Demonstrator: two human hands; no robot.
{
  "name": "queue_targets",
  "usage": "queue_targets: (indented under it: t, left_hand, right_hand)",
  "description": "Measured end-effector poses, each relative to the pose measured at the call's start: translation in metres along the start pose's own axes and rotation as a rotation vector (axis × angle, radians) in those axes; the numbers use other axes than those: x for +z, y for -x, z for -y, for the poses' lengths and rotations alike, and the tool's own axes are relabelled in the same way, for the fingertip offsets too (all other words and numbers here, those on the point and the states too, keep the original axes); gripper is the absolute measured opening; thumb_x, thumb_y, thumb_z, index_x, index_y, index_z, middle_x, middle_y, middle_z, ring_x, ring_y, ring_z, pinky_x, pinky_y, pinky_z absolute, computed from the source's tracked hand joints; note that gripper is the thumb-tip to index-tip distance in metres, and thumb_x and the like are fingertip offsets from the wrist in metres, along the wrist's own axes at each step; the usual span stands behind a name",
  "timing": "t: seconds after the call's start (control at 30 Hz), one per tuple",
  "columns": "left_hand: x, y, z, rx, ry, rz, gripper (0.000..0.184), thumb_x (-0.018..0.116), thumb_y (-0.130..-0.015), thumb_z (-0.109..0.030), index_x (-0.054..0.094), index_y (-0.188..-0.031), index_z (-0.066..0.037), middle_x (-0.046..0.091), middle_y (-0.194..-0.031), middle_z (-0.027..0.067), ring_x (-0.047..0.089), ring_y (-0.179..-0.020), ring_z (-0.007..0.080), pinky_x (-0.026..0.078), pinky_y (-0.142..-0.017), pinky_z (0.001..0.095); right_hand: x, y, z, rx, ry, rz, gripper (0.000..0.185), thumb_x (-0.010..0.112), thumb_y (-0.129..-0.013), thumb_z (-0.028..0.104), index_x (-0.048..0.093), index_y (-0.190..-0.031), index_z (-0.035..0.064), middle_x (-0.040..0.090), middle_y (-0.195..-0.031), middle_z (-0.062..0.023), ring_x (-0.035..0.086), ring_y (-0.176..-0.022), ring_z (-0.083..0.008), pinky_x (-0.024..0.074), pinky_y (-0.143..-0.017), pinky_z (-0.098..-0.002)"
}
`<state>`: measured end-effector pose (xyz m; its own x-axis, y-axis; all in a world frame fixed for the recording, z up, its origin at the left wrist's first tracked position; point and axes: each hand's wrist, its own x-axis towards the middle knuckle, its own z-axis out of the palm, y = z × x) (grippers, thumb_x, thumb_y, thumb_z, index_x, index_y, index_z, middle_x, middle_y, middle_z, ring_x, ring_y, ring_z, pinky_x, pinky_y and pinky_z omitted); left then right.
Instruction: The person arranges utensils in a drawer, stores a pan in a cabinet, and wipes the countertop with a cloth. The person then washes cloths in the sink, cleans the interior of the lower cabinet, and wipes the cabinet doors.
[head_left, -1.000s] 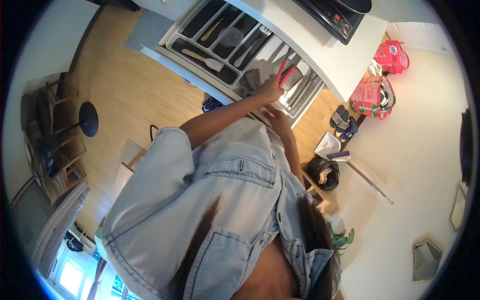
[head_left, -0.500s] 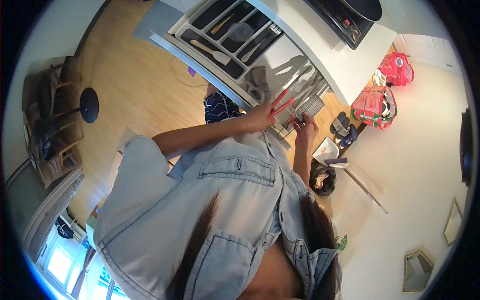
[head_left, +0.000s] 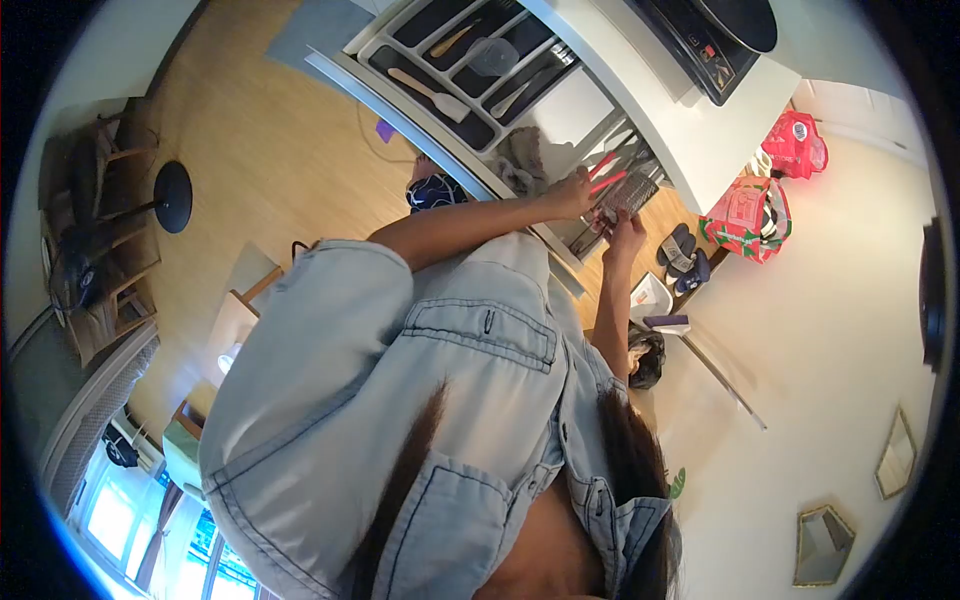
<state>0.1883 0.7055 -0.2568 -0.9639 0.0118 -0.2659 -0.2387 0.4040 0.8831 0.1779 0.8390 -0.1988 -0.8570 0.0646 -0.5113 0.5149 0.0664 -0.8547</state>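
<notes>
Over the right part of the open drawer [head_left: 455, 165], my left hand [head_left: 570, 196] is closed round red-handled utensils [head_left: 606, 181], whose metal ends point toward the drawer's back right. Close beside it, my right hand [head_left: 626, 232] pinches a perforated metal grater [head_left: 634, 190] by its near end. Metal utensils lie beneath and behind the grater, too crowded to tell apart. To the left of my hands is a crumpled greyish cloth [head_left: 522, 160]. A divided tray [head_left: 480, 135] holds a white spatula [head_left: 447, 105], a clear round cup [head_left: 493, 57] and other utensils.
A white countertop [head_left: 640, 75] with a black hob [head_left: 700, 50] is above the drawer. At the right, red bags [head_left: 745, 215], sandals [head_left: 678, 247], a dustpan [head_left: 650, 297] and a black bin bag [head_left: 648, 362] stand on the floor. Chairs [head_left: 125, 220] are at the left.
My left hand has moved right and slightly up with the red-handled utensils, closer to the grater. My right hand, lower and without the grater at first, now holds it, slightly higher than half a second ago.
</notes>
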Motion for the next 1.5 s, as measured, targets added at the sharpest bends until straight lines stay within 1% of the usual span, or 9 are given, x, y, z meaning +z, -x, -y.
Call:
queue_targets:
  t: [0.1,0.3,0.67,0.77,0.93,1.03,1.2,1.33,1.5]
  left_hand:
    - [-0.023,0.005,-0.036,-0.174,-0.102,0.038,0.056,0.057,-0.076,-0.024,0.035,-0.111,0.014,0.054,-0.096,0.0279,0.061,-0.083,0.0338,0.049,-0.069,0.0413]
    - [-0.053,0.016,-0.059,0.160,-0.651,0.059,0.038,0.064,-0.072,-0.024,0.056,-0.103,-0.003,0.058,-0.098,0.0172,0.062,-0.084,0.0287,0.051,-0.070,0.0387]
    - [-0.051,0.001,-0.024,0.152,-0.161,-0.106,0.015,0.056,-0.072,-0.015,0.055,-0.076,-0.001,0.059,-0.076,0.0202,0.059,-0.080,0.0361,0.046,-0.067,0.0459]
    - [-0.057,-0.003,-0.022,0.104,-0.081,-0.036,0.016,0.053,-0.074,-0.016,0.054,-0.073,-0.001,0.058,-0.072,0.0199,0.059,-0.078,0.0348,0.045,-0.068,0.0454]
    - [-0.066,-0.009,0.006,0.210,-0.088,-0.071,0.021,0.050,-0.078,-0.018,0.053,-0.066,0.000,0.057,-0.066,0.0187,0.058,-0.066,0.0334,0.044,-0.061,0.0433]
    - [-0.076,-0.013,0.028,0.324,-0.064,-0.214,0.023,0.049,-0.079,-0.018,0.054,-0.065,0.000,0.057,-0.065,0.0179,0.057,-0.059,0.0314,0.045,-0.055,0.0402]
    - [-0.175,0.007,0.029,0.119,0.362,-0.026,0.025,0.049,-0.083,-0.021,0.058,-0.071,-0.002,0.059,-0.068,0.0085,0.059,-0.060,0.0155,0.048,-0.055,0.0275]
    - [-0.231,0.023,0.035,-0.207,0.882,0.108,0.028,0.046,-0.088,-0.025,0.058,-0.075,-0.004,0.058,-0.065,0.0042,0.058,-0.059,0.0118,0.048,-0.051,0.0257]
    - [-0.263,0.041,0.052,-0.132,0.428,-0.144,0.032,0.045,-0.089,-0.031,0.055,-0.076,-0.004,0.055,-0.059,0.0037,0.056,-0.053,0.0118,0.045,-0.049,0.0272]
  right_hand:
    - [0.010,-0.019,0.007,-0.041,0.079,-0.001,0.019,0.054,-0.082,0.015,0.054,-0.088,-0.0033,0.062,-0.078,-0.0107,0.061,-0.062,-0.0184,0.0498,-0.050,-0.0276]
    - [0.019,-0.046,0.009,-0.048,0.111,-0.004,0.013,0.053,-0.076,0.004,0.056,-0.085,-0.0053,0.060,-0.065,-0.0115,0.058,-0.049,-0.0191,0.0502,-0.045,-0.0296]
    - [-0.002,-0.046,0.026,0.245,0.382,0.320,0.012,0.049,-0.081,0.005,0.057,-0.085,-0.0033,0.063,-0.073,-0.0117,0.061,-0.055,-0.0185,0.0519,-0.050,-0.0286]
    - [0.009,-0.066,0.004,-0.004,0.240,0.101,0.015,0.054,-0.079,0.006,0.057,-0.090,-0.0040,0.063,-0.074,-0.0102,0.062,-0.057,-0.0183,0.0516,-0.052,-0.0285]
    - [0.030,-0.033,0.028,-0.431,0.799,-0.446,0.026,0.060,-0.075,0.015,0.062,-0.097,0.0030,0.065,-0.073,-0.0123,0.064,-0.069,-0.0227,0.0484,-0.062,-0.0340]
    - [0.071,-0.009,0.011,-0.383,0.496,-0.017,0.027,0.061,-0.074,0.018,0.062,-0.096,0.0028,0.065,-0.076,-0.0150,0.063,-0.071,-0.0281,0.0487,-0.064,-0.0365]
    - [0.125,-0.011,-0.047,-0.493,1.453,0.165,0.026,0.062,-0.067,0.019,0.065,-0.087,0.0037,0.063,-0.079,-0.0186,0.062,-0.067,-0.0316,0.0488,-0.062,-0.0367]
    - [0.124,-0.002,-0.024,-0.517,0.928,0.037,0.018,0.060,-0.070,0.019,0.066,-0.077,0.0046,0.064,-0.070,-0.0143,0.062,-0.061,-0.0254,0.0470,-0.059,-0.0323]
    - [0.128,0.007,0.030,-0.393,0.849,-0.185,0.035,0.056,-0.077,0.024,0.055,-0.105,0.0018,0.061,-0.091,-0.0186,0.060,-0.079,-0.0264,0.0458,-0.068,-0.0351]
